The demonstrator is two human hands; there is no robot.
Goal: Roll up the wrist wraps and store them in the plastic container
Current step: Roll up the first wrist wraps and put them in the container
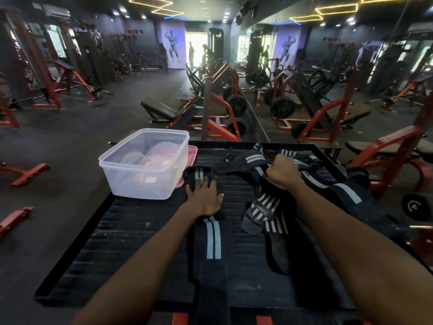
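Two bare hands work black wrist wraps on a ribbed black rubber platform in a gym.

The left hand (206,195) lies flat with fingers spread, pressing down on a long black wrist wrap with two pale grey stripes (213,240), which runs from under the palm toward the viewer. The right hand (283,171) is curled into a fist, gripping a tangled pile of black and grey striped wrist wraps (264,207) at the far right of the ribbed black rubber platform (131,233). The clear rectangular plastic container (146,164), lidless, sits at the platform's far left corner, just beside the left hand's fingertips, with a pink lid (191,158) behind it.
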